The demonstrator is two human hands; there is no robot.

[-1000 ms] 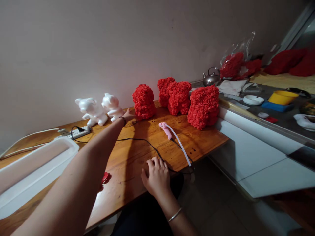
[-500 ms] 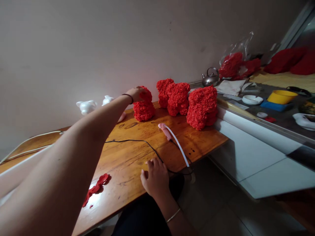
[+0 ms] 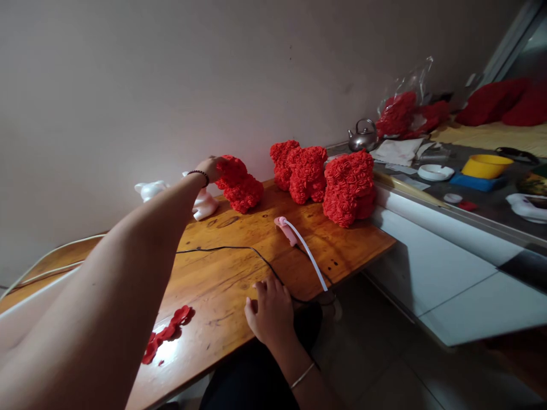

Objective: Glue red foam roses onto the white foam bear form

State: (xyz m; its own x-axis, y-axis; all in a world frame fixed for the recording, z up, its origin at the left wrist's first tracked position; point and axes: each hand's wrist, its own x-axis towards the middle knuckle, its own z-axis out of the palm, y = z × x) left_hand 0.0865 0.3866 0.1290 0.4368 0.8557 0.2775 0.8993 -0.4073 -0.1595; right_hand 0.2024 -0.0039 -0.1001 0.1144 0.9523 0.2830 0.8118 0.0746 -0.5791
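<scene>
Your left hand [image 3: 209, 169] reaches to upper centre of the frame, its fingers [image 3: 219, 164] curled over the top of a red rose bear [image 3: 240, 188]. The bear tilts toward that hand, its lower end at the back of the wooden table [image 3: 222, 279]. A beaded bracelet [image 3: 197, 174] circles the wrist. Your right hand [image 3: 270, 316], a thin bangle [image 3: 302, 376] at its wrist, rests at the table's near edge at lower centre, fingers loosely curled and holding nothing, beside a black cord [image 3: 226, 247]. A pink glue gun [image 3: 285, 230] with a white glue stick [image 3: 308, 259] lies farther up the table, apart from that hand. Red petals [image 3: 166, 333] lie at lower left. Two white foam bears [image 3: 149, 191] stand behind your left forearm, and three more rose bears [image 3: 348, 188] stand to the right. A steel kettle [image 3: 363, 135] and a yellow bowl [image 3: 486, 166] sit on the counter at upper right.
</scene>
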